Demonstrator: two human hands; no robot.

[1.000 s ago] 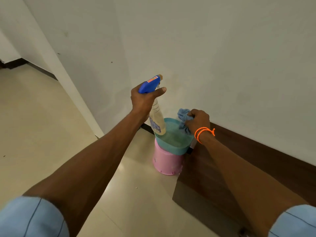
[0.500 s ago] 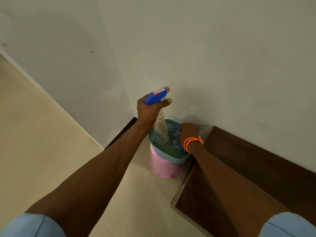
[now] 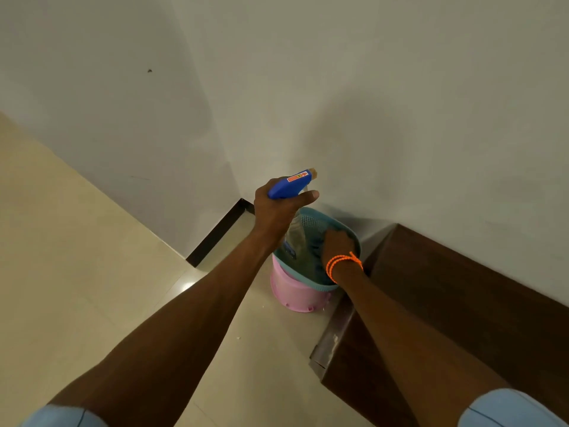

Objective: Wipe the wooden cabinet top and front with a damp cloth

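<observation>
At frame centre we note the left hand [image 3: 277, 211] gripping the spray bottle [image 3: 292, 192], the right hand [image 3: 337, 246] closed on the cloth [image 3: 315, 251] inside the teal basket [image 3: 317, 220].

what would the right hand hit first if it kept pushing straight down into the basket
Probably the blue cloth under the right hand, then the floor of the teal mesh plastic basket; depth inside is unclear.
</observation>
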